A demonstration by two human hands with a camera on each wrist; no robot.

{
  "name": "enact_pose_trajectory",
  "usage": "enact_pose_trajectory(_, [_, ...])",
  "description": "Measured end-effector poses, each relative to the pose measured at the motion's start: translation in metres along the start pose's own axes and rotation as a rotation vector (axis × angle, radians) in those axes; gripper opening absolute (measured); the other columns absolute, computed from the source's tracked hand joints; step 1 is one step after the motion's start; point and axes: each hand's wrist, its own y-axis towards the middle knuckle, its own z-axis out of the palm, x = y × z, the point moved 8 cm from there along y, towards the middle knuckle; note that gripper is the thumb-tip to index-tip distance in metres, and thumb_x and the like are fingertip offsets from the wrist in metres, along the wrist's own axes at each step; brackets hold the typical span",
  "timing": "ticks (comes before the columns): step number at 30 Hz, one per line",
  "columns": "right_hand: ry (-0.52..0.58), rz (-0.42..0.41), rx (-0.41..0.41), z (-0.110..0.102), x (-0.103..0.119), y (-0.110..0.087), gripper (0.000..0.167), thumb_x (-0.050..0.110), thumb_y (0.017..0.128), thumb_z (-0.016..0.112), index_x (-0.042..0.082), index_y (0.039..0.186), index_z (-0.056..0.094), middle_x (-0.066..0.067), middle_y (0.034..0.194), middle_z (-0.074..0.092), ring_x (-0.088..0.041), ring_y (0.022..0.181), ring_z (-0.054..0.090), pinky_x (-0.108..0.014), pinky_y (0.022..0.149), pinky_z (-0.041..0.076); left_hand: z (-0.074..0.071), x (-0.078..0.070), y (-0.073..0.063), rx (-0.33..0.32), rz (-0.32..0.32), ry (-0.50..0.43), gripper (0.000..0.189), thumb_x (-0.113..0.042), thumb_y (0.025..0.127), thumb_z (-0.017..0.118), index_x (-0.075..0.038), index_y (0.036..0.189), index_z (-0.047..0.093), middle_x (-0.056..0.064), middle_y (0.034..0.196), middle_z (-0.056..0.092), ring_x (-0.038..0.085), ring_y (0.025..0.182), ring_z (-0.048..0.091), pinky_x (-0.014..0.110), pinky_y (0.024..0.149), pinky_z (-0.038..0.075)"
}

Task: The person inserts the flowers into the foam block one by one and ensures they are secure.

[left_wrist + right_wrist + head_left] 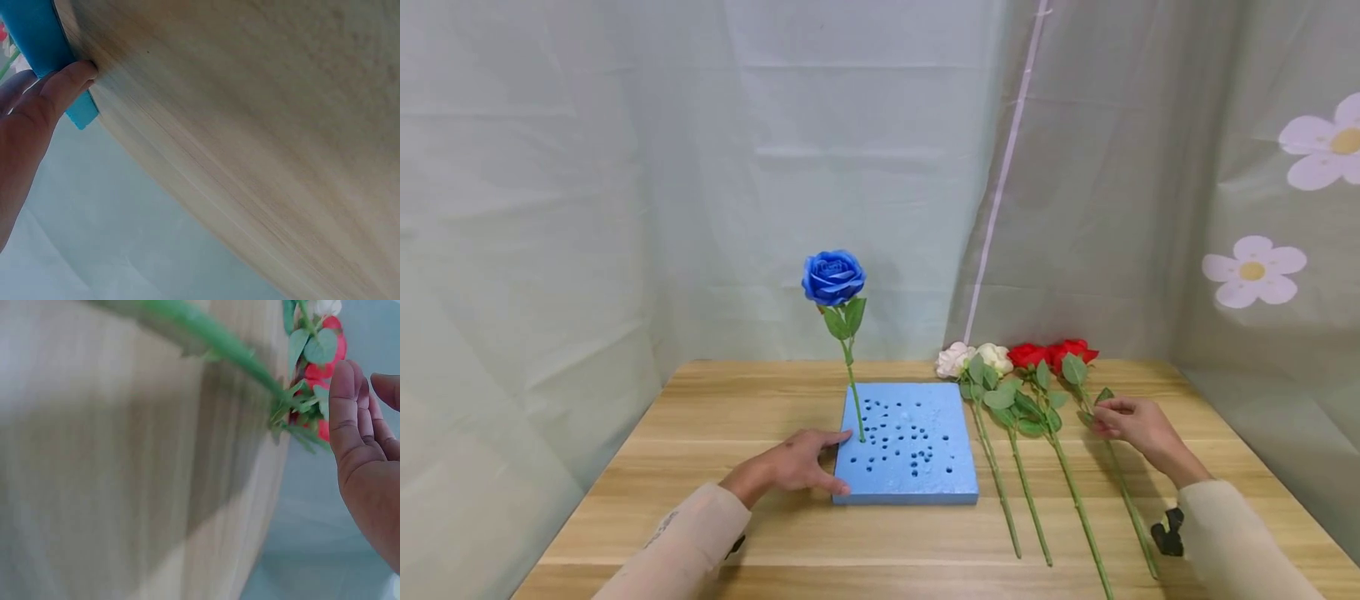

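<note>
A blue artificial rose stands nearly upright, its stem in a hole near the left side of a light-blue foam block. My left hand rests on the block's left edge, thumb and fingers spread; in the left wrist view its fingertips touch the block's side. At the right, my right hand hovers by the leaves of the rightmost red rose. The right wrist view shows a gap between thumb and fingers, with no stem between them. That rose's green stem lies along the table.
Left of that rose lie a pale pink rose, a white rose and another red rose, stems toward me. Many small holes dot the block. The wooden table ends at a pale cloth backdrop.
</note>
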Motion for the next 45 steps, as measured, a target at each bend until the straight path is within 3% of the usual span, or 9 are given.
enact_pose_trajectory(14, [-0.073, 0.083, 0.006, -0.020, -0.027, -0.007, 0.034, 0.018, 0.103, 0.053, -0.015, 0.110, 0.062, -0.004, 0.089, 0.069, -0.013, 0.080, 0.064, -0.026, 0.070, 0.054, 0.003, -0.005, 0.003, 0.011, 0.039, 0.011, 0.093, -0.037, 0.079, 0.086, 0.005, 0.149, 0.040, 0.025, 0.152, 0.040, 0.039, 0.141, 0.036, 0.054, 0.114, 0.032])
enact_pose_trajectory(35, [0.134, 0.156, 0.106, -0.005, -0.041, -0.004, 0.034, 0.006, 0.098, 0.059, -0.026, 0.110, 0.055, -0.005, 0.089, 0.070, -0.012, 0.079, 0.068, -0.029, 0.074, 0.060, -0.001, 0.000, 0.003, 0.005, 0.004, 0.009, 0.095, -0.038, 0.078, 0.087, 0.003, 0.149, 0.040, 0.025, 0.152, 0.040, 0.039, 0.141, 0.036, 0.054, 0.114, 0.032])
enact_pose_trajectory(45, [0.201, 0.211, 0.119, 0.004, -0.044, -0.003, 0.017, 0.003, 0.092, 0.067, -0.013, 0.097, 0.065, -0.002, 0.078, 0.065, -0.010, 0.070, 0.065, -0.026, 0.067, 0.059, 0.000, 0.000, 0.001, 0.001, -0.002, 0.006, 0.094, -0.038, 0.077, 0.087, 0.004, 0.149, 0.041, 0.026, 0.151, 0.041, 0.040, 0.141, 0.036, 0.055, 0.114, 0.031])
